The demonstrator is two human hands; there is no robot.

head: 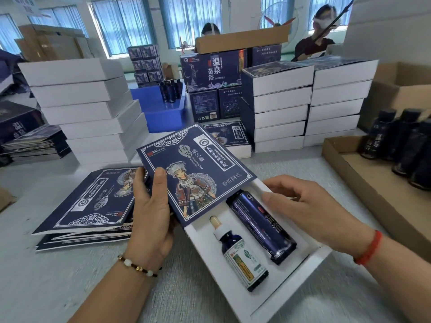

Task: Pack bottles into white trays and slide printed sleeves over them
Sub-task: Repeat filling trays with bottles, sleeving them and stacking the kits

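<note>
White tray (275, 297) on table: dropper bottle (242, 255) and dark bottle (261, 227) lying inside. Printed sleeve (196, 171) covers the tray's far end (contents there hidden), gripped by left hand (151, 206). Right hand (310, 210) fingers loosely curled over dark bottle; contact unclear.

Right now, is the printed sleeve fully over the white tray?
No, partly on. The printed sleeve covers only the white tray's far end; dropper bottle and dark bottle remain exposed.

Packing room of a small factory, long grey worktop (58, 287) carrying stacks of white trays (91, 108), piles of flat printed sleeves (86, 203), cardboard cartons (382, 183) of dark bottles (377, 136), printed product boxes (214, 71), two other workers opposite.
</note>
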